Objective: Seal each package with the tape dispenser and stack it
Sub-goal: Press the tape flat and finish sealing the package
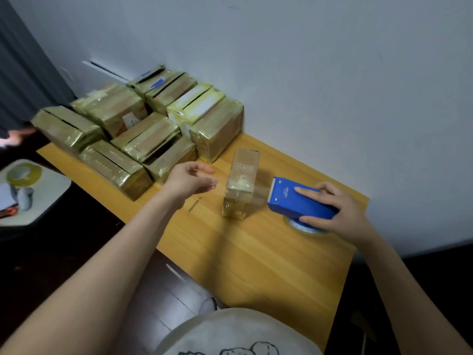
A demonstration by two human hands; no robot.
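A small tape-wrapped cardboard package (242, 183) lies on the wooden table (256, 257). A strip of clear tape runs from its right side to the blue tape dispenser (299, 201), which my right hand (340, 213) grips from above, just right of the package. My left hand (190, 181) hovers a little left of the package with loosely curled fingers, holding nothing. A stack of several taped packages (143, 129) sits at the table's far left, against the wall.
The table stands against a white wall (332, 73). A small white side table (51, 190) with a cup and odds and ends stands to the left over a dark floor. A dark curtain hangs at the far left.
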